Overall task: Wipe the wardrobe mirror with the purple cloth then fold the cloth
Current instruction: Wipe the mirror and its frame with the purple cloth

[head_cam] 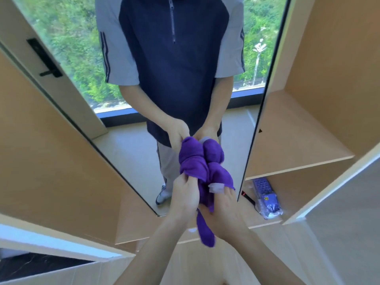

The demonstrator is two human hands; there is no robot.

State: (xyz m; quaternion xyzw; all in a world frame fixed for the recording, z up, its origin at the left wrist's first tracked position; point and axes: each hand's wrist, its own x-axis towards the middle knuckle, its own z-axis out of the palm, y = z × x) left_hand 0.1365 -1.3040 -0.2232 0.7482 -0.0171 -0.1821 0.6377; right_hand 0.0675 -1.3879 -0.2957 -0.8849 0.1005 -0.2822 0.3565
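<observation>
- Before the mirror (131, 153), both hands hold the bunched cloth (205, 173) against the glass.
- Left hand (185, 197) pinches its edge.
- Right hand (225, 210) grips underneath, likely gathering it for wiping or folding.

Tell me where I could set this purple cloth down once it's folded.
The upper wooden shelf right of the tall wardrobe mirror looks bare. The lower shelf compartment is crowded by a plastic-wrapped blue package. Both the left hand and right hand grip the bunched purple cloth.
</observation>
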